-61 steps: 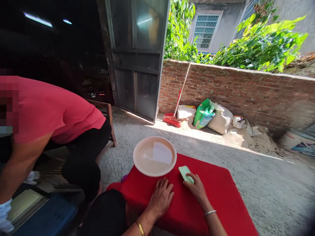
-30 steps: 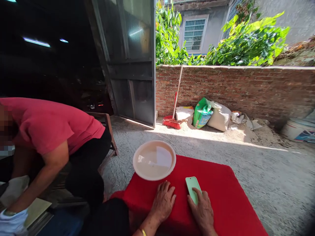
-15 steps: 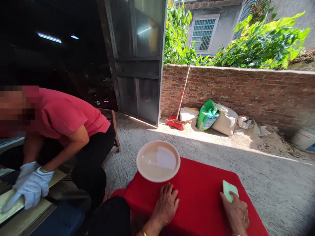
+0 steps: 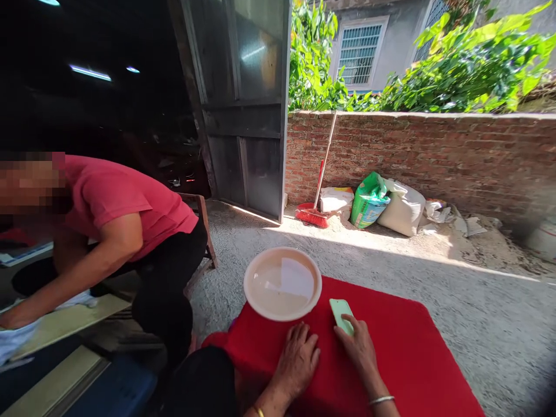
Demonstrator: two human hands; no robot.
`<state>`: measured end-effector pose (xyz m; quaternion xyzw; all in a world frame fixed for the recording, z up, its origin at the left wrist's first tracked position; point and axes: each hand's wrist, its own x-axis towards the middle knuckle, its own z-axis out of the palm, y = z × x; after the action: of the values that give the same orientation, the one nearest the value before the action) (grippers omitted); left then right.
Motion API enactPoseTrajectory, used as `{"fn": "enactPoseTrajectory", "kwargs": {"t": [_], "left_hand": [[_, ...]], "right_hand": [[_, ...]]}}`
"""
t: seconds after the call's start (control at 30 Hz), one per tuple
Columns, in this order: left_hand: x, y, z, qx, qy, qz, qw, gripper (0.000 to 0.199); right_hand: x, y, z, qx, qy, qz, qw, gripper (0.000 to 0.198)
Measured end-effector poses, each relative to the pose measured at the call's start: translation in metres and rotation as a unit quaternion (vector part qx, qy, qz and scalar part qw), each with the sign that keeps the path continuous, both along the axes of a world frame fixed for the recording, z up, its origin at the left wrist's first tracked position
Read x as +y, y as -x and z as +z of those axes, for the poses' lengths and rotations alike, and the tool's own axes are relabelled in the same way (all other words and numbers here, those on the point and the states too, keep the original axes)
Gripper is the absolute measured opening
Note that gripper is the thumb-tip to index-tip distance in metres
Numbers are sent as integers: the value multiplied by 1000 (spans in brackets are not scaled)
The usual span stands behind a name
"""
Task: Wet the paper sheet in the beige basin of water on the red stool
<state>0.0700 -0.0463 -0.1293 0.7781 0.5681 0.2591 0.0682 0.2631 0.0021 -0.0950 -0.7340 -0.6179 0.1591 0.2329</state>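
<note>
My left hand (image 4: 299,358) lies palm down on the red cloth (image 4: 403,341), fingers spread and just short of a round pinkish-beige basin (image 4: 256,304). Water with bright reflections stands in the basin. Thumb and fingers of my right hand (image 4: 358,346) grip the edges of a flat, pale green, rectangular piece (image 4: 340,313) with rounded corners and a tiny dark spot near its far end. Its underside is hidden. It rests on or just above the cloth, right of my left hand; I cannot tell which.
At left a person in a red shirt (image 4: 117,185) and white gloves (image 4: 19,341) bends over pale boards (image 4: 87,321). A dark metal door (image 4: 245,168) stands behind. A red broom (image 4: 313,215) and sacks (image 4: 402,208) are by the brick wall (image 4: 434,150).
My right hand has moved left across the cloth with the pale green piece, close to my left hand. My left hand stays in place. The person's gloved hands have moved left along the board.
</note>
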Motion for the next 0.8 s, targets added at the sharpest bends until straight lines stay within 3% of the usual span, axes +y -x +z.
{"fn": "enactPoseTrajectory", "kwargs": {"t": [0.1,0.2,0.37,0.5,0.57,0.67,0.73,0.8], "left_hand": [[0,-2,-1,-6,-10,8,1000,30],[2,0,-7,-18,-23,22,999,35],[3,6,-17,-84,-75,56,992,37],[3,5,-18,-123,-90,75,985,36],[3,3,-18,-129,-98,79,984,34],[4,2,-18,-138,-111,82,981,34],[4,2,-18,-151,-119,84,978,33],[4,3,-17,-169,-123,82,974,32]], "right_hand": [[12,-23,7,-22,0,-65,998,53],[17,-5,7,-25,-2,-64,998,52],[-4,44,-1,8,-18,74,997,39],[-30,16,-4,92,3,164,982,38],[-35,-18,-2,118,-5,109,987,40],[-30,-58,4,86,-30,-42,995,47],[-22,-64,6,62,-35,-88,994,53],[-15,-48,4,51,-37,-93,994,52]]}}
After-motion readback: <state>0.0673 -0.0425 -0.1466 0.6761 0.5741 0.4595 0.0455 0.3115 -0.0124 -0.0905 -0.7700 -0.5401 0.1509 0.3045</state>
